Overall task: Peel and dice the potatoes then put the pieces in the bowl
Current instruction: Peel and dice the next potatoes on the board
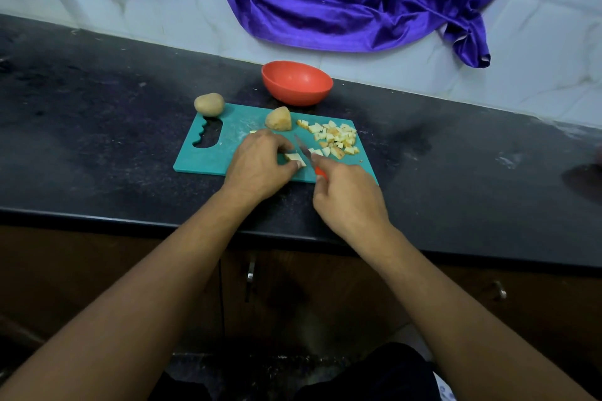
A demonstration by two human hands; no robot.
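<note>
Head view: pinching a potato strip (295,158) with the left hand (260,163) near the front edge of the cutting board (234,127), gripping the knife (303,148) in the right hand (348,198) beside it.

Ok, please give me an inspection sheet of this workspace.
Surface: dark speckled stone counter, dusty marks.
Job's things: teal plastic cutting board; round red plastic bowl behind it, looks empty; whole brown potato at the board's far left corner; cut potato chunk; pile of diced potato pieces on its right side.
Clutter: nothing seen.
Hands: left hand pinches pale potato slice; right hand grips red-handled knife.
Cables: nothing seen.
Surroundings: shiny purple cloth over white tiled wall; brown wooden cabinet doors below.
</note>
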